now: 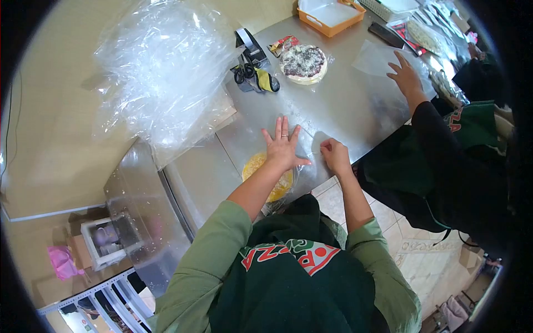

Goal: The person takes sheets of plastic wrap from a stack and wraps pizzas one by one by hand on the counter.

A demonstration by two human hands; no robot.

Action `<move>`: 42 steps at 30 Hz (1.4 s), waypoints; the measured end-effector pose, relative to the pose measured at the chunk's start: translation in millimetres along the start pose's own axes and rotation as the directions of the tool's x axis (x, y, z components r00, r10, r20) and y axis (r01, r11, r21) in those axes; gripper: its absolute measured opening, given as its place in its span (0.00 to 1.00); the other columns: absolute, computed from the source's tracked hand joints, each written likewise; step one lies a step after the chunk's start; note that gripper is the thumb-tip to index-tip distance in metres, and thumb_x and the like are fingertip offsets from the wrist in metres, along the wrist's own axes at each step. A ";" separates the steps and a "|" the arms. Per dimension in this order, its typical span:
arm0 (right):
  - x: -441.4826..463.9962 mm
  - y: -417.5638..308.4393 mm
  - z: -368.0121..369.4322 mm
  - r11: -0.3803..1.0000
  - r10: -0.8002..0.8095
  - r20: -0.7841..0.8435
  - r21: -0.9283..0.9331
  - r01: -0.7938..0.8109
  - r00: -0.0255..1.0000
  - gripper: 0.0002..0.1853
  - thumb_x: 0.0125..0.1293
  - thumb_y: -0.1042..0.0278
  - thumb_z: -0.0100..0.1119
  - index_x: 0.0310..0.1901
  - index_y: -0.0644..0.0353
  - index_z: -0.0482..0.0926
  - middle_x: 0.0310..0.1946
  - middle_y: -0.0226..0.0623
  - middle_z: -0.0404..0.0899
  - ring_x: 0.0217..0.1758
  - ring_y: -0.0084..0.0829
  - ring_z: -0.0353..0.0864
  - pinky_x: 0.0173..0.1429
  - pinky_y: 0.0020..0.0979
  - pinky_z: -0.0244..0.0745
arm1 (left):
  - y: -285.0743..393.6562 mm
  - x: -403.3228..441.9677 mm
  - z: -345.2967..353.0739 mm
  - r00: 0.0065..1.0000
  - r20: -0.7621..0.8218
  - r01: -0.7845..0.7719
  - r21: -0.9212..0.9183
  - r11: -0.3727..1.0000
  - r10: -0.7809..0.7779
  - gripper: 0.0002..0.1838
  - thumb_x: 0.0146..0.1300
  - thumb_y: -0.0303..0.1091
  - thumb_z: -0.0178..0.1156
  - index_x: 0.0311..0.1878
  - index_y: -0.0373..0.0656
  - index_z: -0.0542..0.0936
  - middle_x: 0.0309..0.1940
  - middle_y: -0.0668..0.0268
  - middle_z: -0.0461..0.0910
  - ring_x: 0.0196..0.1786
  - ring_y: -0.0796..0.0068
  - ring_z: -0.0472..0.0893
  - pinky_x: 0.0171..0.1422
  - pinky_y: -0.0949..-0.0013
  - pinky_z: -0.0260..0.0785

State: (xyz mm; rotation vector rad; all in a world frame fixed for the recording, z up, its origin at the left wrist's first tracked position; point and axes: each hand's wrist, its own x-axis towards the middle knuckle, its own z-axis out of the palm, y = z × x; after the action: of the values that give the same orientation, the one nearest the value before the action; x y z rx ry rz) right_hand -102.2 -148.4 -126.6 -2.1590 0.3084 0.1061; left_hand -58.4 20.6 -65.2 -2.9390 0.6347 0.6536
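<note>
My left hand [282, 149] lies flat with its fingers spread on the metal table, a ring on one finger. Beneath that forearm sits a round yellow pizza [254, 165] with a crumbly, cheese-like topping, partly hidden by the arm. Clear plastic film [294, 176] shows around its right edge and stretches toward my hands. To the right, my right hand [336, 157] is closed in a pinch near the table's front edge, apparently on the thin film; the fingertips show little of it. Farther back rests a second round pizza [303, 64], dark-topped with white shreds.
A big heap of clear plastic bags [166, 66] stands at the left. Behind my hands lie a black-and-yellow tape dispenser [258, 77] and a red packet [284, 44]. An orange tray [333, 19] is at the back. At right, a co-worker's hand [408, 77] reaches over the table.
</note>
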 end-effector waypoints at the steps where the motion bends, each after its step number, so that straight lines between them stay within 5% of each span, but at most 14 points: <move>1: 1.8 -2.6 -3.0 1.000 0.026 0.015 -0.012 -0.026 1.000 0.09 0.52 0.72 0.59 0.35 0.65 0.80 0.29 0.45 0.81 0.34 0.37 0.82 0.41 0.31 0.75 | -2.6 -0.7 -4.6 1.000 -0.015 0.008 0.000 1.000 -0.008 0.54 0.44 0.72 0.53 0.69 0.48 0.52 0.71 0.52 0.31 0.73 0.56 0.30 0.64 0.30 0.33; 4: 3.9 2.8 -2.1 0.998 0.020 -0.001 -0.060 -0.020 1.000 0.09 0.52 0.72 0.58 0.35 0.65 0.79 0.28 0.44 0.81 0.32 0.34 0.82 0.39 0.30 0.75 | -21.3 19.0 0.0 0.978 -0.090 0.203 0.167 0.965 -0.190 0.44 0.54 0.68 0.47 0.68 0.49 0.57 0.72 0.55 0.31 0.73 0.58 0.30 0.64 0.30 0.34; 7: 2.4 10.4 -5.7 0.999 0.039 -0.021 0.026 -0.038 0.999 0.09 0.53 0.71 0.58 0.35 0.66 0.79 0.27 0.42 0.81 0.30 0.30 0.81 0.37 0.28 0.74 | -57.4 20.2 -12.1 0.965 -0.059 0.259 0.072 0.963 -0.255 0.34 0.60 0.59 0.46 0.66 0.50 0.62 0.72 0.57 0.37 0.73 0.58 0.37 0.66 0.35 0.39; 10: -0.7 3.6 -3.5 0.997 -0.042 -0.074 0.062 0.047 0.996 0.09 0.55 0.70 0.58 0.36 0.66 0.79 0.26 0.39 0.81 0.29 0.27 0.79 0.36 0.27 0.73 | -56.8 12.6 -10.4 0.962 -0.273 0.030 -0.009 0.999 -0.032 0.30 0.60 0.53 0.51 0.63 0.50 0.65 0.70 0.56 0.45 0.72 0.55 0.45 0.67 0.41 0.44; 13: -6.4 -7.3 -0.3 0.995 -0.086 -0.151 0.034 0.092 0.985 0.08 0.56 0.71 0.57 0.36 0.66 0.79 0.26 0.38 0.80 0.28 0.27 0.79 0.35 0.27 0.73 | -38.9 7.7 -5.6 0.948 -0.250 -0.183 0.086 0.979 0.199 0.27 0.59 0.47 0.54 0.62 0.50 0.67 0.69 0.55 0.50 0.70 0.54 0.52 0.67 0.45 0.48; 16: -11.8 -4.1 1.9 0.998 -0.056 -0.169 0.026 0.062 0.984 0.08 0.57 0.71 0.57 0.35 0.66 0.79 0.25 0.37 0.80 0.28 0.26 0.78 0.35 0.27 0.72 | -18.1 -2.0 22.8 0.935 -0.277 -0.197 0.121 0.973 0.223 0.28 0.59 0.46 0.54 0.62 0.52 0.66 0.69 0.53 0.46 0.71 0.54 0.47 0.68 0.43 0.44; 22: -9.5 6.5 4.7 0.994 0.011 -0.121 0.106 0.002 0.993 0.08 0.56 0.71 0.57 0.35 0.66 0.79 0.24 0.35 0.80 0.26 0.23 0.77 0.33 0.25 0.71 | -15.1 13.0 29.1 0.984 -0.173 -0.045 -0.066 0.997 0.033 0.37 0.55 0.53 0.58 0.66 0.51 0.60 0.71 0.50 0.35 0.73 0.55 0.32 0.67 0.35 0.30; 28: -0.1 15.2 -1.0 0.987 0.109 -0.044 0.126 -0.102 0.993 0.08 0.54 0.70 0.59 0.35 0.64 0.80 0.26 0.39 0.81 0.28 0.28 0.79 0.36 0.27 0.72 | -13.7 34.2 3.1 0.975 0.051 0.214 0.023 0.977 -0.215 0.67 0.31 0.70 0.65 0.70 0.43 0.46 0.70 0.47 0.31 0.73 0.53 0.26 0.65 0.32 0.24; 31: 0.7 15.8 -3.2 0.978 0.133 -0.034 0.167 -0.125 0.991 0.09 0.53 0.70 0.60 0.35 0.63 0.81 0.27 0.41 0.81 0.31 0.31 0.81 0.39 0.29 0.73 | -18.3 34.7 3.4 0.969 0.106 0.232 -0.087 0.969 -0.222 0.71 0.27 0.74 0.64 0.70 0.41 0.42 0.70 0.46 0.31 0.72 0.52 0.25 0.65 0.31 0.24; 34: -0.5 3.8 -9.2 0.984 0.077 -0.043 0.167 -0.069 0.996 0.08 0.54 0.70 0.59 0.35 0.63 0.81 0.27 0.42 0.81 0.31 0.32 0.81 0.39 0.29 0.74 | -20.5 32.9 -1.1 0.958 0.112 0.287 -0.347 0.893 -0.264 0.65 0.38 0.70 0.62 0.70 0.40 0.41 0.70 0.46 0.33 0.72 0.50 0.28 0.68 0.37 0.28; 37: -15.9 -28.6 -15.7 0.986 -0.117 -0.114 0.108 0.129 0.987 0.08 0.55 0.72 0.57 0.37 0.62 0.80 0.28 0.40 0.79 0.30 0.35 0.80 0.37 0.31 0.74 | -54.1 20.9 11.0 0.877 -0.376 -0.012 -0.641 0.768 -0.300 0.50 0.54 0.60 0.56 0.70 0.40 0.44 0.70 0.48 0.40 0.73 0.51 0.39 0.68 0.39 0.33; 40: -39.2 -57.9 12.7 0.889 -0.459 -0.076 -0.038 0.457 0.885 0.10 0.55 0.74 0.56 0.40 0.61 0.79 0.29 0.39 0.76 0.30 0.37 0.78 0.35 0.34 0.74 | -84.6 -33.0 4.3 0.776 -0.577 -0.392 -0.757 0.523 -0.255 0.34 0.62 0.47 0.51 0.67 0.40 0.55 0.66 0.48 0.53 0.69 0.51 0.53 0.69 0.46 0.41; 42: -66.3 -80.0 30.2 0.771 -0.625 0.021 -0.139 0.622 0.780 0.13 0.53 0.75 0.54 0.43 0.61 0.77 0.30 0.39 0.73 0.32 0.38 0.76 0.34 0.35 0.74 | -93.6 -67.8 10.7 0.687 -0.708 -0.455 -0.595 0.662 -0.165 0.28 0.62 0.42 0.49 0.64 0.42 0.61 0.64 0.50 0.58 0.67 0.53 0.58 0.69 0.49 0.44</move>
State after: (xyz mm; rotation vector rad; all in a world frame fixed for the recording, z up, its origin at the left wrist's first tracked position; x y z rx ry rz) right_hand -144.2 -68.2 -67.3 -2.2909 -0.4321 -0.2929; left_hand -80.4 133.4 -48.9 -3.9697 0.8318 -0.4936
